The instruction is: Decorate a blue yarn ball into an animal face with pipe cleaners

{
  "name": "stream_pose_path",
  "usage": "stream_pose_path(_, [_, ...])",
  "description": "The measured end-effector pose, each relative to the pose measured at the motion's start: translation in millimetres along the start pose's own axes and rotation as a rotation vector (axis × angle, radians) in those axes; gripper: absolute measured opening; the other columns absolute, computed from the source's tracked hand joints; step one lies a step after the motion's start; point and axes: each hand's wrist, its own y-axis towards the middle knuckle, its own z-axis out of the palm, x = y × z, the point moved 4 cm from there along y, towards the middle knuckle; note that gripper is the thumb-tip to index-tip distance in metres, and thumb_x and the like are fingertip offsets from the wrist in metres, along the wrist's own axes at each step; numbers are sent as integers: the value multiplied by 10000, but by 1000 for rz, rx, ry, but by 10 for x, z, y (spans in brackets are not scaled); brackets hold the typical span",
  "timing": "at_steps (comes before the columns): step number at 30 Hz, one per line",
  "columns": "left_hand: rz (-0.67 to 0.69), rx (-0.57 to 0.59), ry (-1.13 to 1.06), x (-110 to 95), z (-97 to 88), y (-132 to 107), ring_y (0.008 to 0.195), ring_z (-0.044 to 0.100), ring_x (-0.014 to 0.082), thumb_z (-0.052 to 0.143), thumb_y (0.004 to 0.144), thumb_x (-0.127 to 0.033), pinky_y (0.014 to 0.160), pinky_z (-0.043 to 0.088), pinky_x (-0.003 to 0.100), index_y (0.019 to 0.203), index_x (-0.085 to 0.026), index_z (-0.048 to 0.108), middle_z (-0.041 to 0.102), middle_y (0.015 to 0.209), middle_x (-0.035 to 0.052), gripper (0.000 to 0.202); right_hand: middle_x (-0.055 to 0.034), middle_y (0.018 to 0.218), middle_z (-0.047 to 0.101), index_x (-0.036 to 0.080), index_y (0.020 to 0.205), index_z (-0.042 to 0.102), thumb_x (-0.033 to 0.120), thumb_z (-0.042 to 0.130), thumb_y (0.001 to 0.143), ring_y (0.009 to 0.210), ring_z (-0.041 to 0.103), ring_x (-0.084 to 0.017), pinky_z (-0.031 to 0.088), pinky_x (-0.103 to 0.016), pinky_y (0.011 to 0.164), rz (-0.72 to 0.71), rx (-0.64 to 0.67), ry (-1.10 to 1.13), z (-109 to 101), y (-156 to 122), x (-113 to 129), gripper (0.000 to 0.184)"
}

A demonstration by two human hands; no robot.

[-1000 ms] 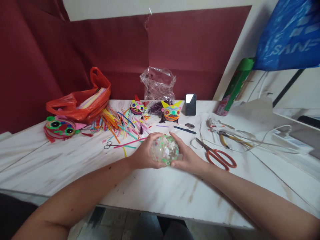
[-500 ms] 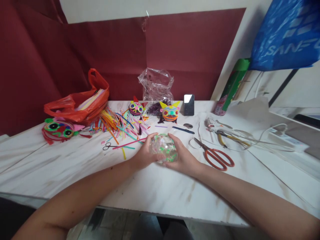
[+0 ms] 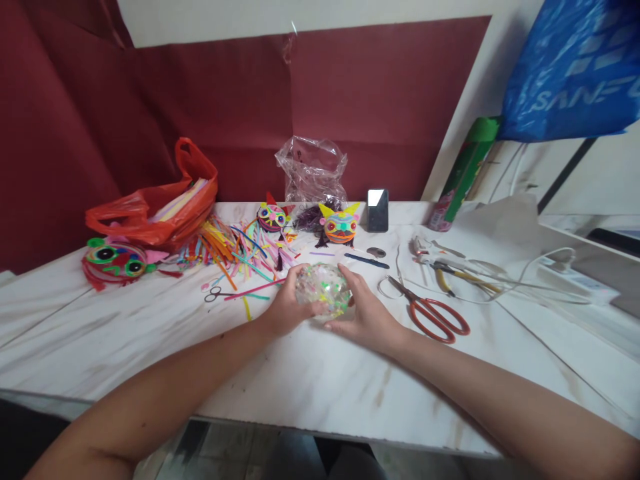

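A clear round ball [image 3: 323, 291] with green, yellow and pink specks is between my hands, over the front middle of the table. My left hand [image 3: 291, 303] grips its left side, thumb across the lower front. On the right side, my right hand [image 3: 363, 310] curves round the ball with its fingers at the upper edge and its thumb low, a little looser. Just left of my left hand lie a pink strip [image 3: 255, 289] and small scissors [image 3: 216, 293]. Large red-handled scissors [image 3: 433, 313] rest to the right of my right hand.
Colourful animal-face figures [image 3: 339, 225] stand at the back, with another [image 3: 115, 261] at left beside a red plastic bag [image 3: 160, 213] and many bright strips [image 3: 220, 247]. A phone [image 3: 378, 210], pliers [image 3: 445, 277], a white cable [image 3: 525, 270] and a green spray can [image 3: 465, 173] are rightward.
The ball has turned between my hands, its specks now lying differently, and has shifted slightly left. My right hand's grip has loosened a little, the thumb now lower and apart from the left thumb.
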Motion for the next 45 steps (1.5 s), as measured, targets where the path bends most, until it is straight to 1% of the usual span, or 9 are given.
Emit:
stream_pose_path(3, [59, -29, 150, 1, 25, -57, 1207, 481, 332, 840, 543, -463, 1019, 402, 504, 1338, -212, 310, 460, 1308, 152, 988, -193, 1408, 379, 233, 1494, 160, 485, 783, 656, 1315, 414, -363, 386, -550, 1065, -5, -33, 6, 42, -17, 12, 1073])
stream_pose_path(6, [100, 27, 216, 19, 22, -64, 1296, 408, 349, 824, 586, -474, 1076, 349, 508, 1412, -202, 263, 388, 1401, 187, 1035, -192, 1391, 408, 219, 1465, 232, 495, 775, 654, 1316, 413, -365, 363, -549, 1083, 28, -78, 43, 44, -16, -9, 1014])
stream_pose_path(9, [87, 103, 91, 43, -35, 10, 1321, 404, 347, 831, 560, -506, 1085, 355, 488, 1425, -214, 266, 382, 1430, 180, 1073, -174, 1419, 400, 224, 1442, 254, 545, 766, 645, 1328, 405, -351, 342, -536, 1102, 75, -109, 178, 8, 8, -60, 1000])
stream_pose_path(14, [-24, 244, -142, 52, -54, 100, 1250, 494, 371, 870, 440, -525, 1007, 442, 494, 1372, -235, 342, 475, 1376, 169, 1110, -170, 1436, 399, 208, 1438, 237, 610, 753, 631, 1335, 403, -334, 316, -514, 1119, 78, -4, 396, 19, 33, -95, 1039])
stream_pose_path(20, [35, 95, -2, -11, -78, 87, 1268, 469, 354, 878, 454, -451, 1054, 388, 497, 1358, -211, 314, 463, 1371, 172, 1091, -188, 1514, 278, 257, 1492, 163, 554, 778, 640, 1311, 420, -335, 491, -474, 957, 108, 17, 352, 53, 5, -102, 1092])
stream_pose_path(26, [84, 139, 141, 23, -55, 29, 1301, 418, 361, 886, 468, -433, 1092, 334, 497, 1388, -174, 279, 426, 1392, 192, 1133, -203, 1464, 360, 184, 1461, 246, 514, 833, 571, 1351, 373, -354, 342, -524, 1099, 98, 5, 289, 50, 9, -108, 1115])
stream_pose_path(34, [92, 262, 39, 38, -92, 55, 1318, 411, 364, 869, 538, -414, 1086, 356, 465, 1423, -213, 257, 384, 1443, 175, 1094, -163, 1432, 416, 204, 1433, 316, 439, 834, 602, 1315, 433, -325, 352, -476, 1109, 62, -40, 276, 14, 14, -112, 1007])
stream_pose_path(40, [169, 212, 138, 55, -114, 59, 1302, 429, 359, 871, 529, -371, 1086, 357, 474, 1411, -219, 260, 384, 1436, 166, 1083, -171, 1497, 322, 208, 1477, 224, 441, 840, 594, 1384, 341, -328, 288, -486, 1143, 34, -10, 309, 33, 21, -131, 1101])
stream_pose_path(45, [178, 210, 212, 69, -108, 45, 1309, 422, 357, 868, 528, -380, 1103, 337, 482, 1425, -209, 249, 380, 1434, 173, 1103, -166, 1450, 389, 212, 1438, 300, 445, 848, 584, 1351, 391, -323, 305, -488, 1136, 45, -24, 270, 27, 17, -127, 1041])
